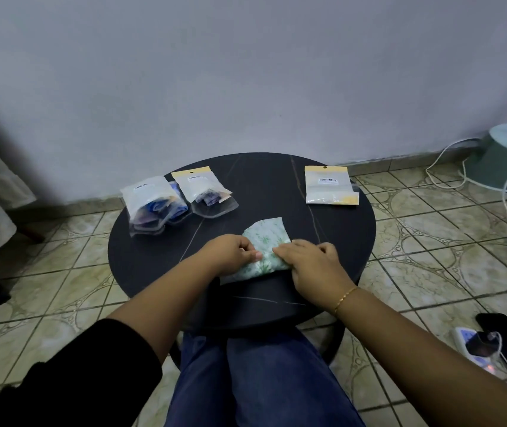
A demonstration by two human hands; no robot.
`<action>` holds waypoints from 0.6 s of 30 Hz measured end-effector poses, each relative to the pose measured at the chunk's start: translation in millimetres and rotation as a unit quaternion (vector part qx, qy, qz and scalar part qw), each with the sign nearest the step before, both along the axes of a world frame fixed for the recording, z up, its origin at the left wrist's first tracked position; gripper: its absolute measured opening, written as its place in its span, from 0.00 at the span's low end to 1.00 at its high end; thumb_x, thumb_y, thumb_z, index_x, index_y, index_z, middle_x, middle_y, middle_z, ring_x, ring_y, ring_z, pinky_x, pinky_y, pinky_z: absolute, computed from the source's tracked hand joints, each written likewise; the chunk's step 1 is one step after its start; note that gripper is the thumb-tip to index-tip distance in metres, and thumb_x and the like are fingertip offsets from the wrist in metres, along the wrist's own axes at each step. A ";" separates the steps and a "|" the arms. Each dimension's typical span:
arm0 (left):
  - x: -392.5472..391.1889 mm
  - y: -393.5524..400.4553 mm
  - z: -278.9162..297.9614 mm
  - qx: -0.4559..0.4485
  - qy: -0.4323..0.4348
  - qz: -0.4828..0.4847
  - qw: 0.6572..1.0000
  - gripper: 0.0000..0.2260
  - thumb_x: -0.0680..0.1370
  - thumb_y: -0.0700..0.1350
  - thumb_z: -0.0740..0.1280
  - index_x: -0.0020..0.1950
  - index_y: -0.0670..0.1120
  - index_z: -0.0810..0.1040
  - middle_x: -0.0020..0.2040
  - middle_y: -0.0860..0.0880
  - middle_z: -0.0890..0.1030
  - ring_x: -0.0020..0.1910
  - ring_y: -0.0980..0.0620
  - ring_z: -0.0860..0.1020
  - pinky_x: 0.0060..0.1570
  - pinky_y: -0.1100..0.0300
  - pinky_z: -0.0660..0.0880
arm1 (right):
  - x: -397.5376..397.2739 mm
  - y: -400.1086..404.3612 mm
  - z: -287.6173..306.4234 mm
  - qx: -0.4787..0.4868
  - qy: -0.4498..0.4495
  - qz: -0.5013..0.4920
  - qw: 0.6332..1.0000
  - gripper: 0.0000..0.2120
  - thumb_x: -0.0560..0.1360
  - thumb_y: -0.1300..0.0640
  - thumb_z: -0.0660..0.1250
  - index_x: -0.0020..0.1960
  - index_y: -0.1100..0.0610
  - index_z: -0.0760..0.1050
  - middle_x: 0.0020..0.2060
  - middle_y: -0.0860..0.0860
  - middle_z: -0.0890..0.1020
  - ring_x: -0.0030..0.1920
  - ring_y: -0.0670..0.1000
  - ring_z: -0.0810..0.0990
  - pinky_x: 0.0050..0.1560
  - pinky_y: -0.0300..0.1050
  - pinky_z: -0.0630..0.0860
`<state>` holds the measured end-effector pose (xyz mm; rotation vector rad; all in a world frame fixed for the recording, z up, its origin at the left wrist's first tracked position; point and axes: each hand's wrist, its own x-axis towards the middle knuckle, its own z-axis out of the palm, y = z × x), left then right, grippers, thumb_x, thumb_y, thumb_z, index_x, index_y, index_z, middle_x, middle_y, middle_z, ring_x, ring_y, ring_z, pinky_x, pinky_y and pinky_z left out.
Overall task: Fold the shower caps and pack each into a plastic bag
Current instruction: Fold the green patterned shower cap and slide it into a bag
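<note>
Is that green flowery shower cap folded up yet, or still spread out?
Partly folded: the shower cap lies as a compact wedge on the table, both hands on its near end.

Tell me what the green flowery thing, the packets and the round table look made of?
Green shower cap: thin, soft plastic film or coated fabric, judging by its creases. Packets: glossy clear plastic with paper-like header cards. Round table: dark top with pale veins, stone or a printed imitation; I cannot tell which.

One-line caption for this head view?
Both hands, left and right, fold a green-patterned shower cap on the round dark table.
</note>
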<state>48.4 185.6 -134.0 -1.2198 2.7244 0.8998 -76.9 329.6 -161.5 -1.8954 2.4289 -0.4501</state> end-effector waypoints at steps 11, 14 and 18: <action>5.0 11.7 3.7 -0.166 -0.099 0.063 0.979 0.26 0.70 0.72 0.60 0.46 0.50 0.79 0.44 0.52 0.79 0.48 0.51 0.77 0.45 0.57 0.75 | -1.3 5.9 -7.7 0.031 -0.058 -0.014 0.998 0.20 0.81 0.51 0.52 0.73 0.44 0.60 0.73 0.42 0.63 0.73 0.45 0.55 0.69 0.50 0.52; 6.2 11.9 -4.1 -0.292 -0.061 0.018 0.954 0.24 0.72 0.69 0.61 0.50 0.51 0.81 0.52 0.51 0.76 0.56 0.50 0.72 0.52 0.56 0.72 | -1.1 6.5 -4.1 0.010 -0.105 -0.038 0.994 0.19 0.80 0.50 0.57 0.71 0.45 0.63 0.68 0.49 0.67 0.70 0.50 0.60 0.68 0.45 0.53; 4.8 16.5 -8.4 -0.279 0.076 -0.113 0.951 0.11 0.77 0.55 0.65 0.53 0.50 0.80 0.53 0.52 0.76 0.55 0.51 0.73 0.51 0.59 0.69 | -6.8 4.5 -5.6 0.002 -0.120 -0.033 0.992 0.15 0.79 0.49 0.59 0.65 0.46 0.69 0.60 0.49 0.69 0.64 0.52 0.66 0.64 0.42 0.56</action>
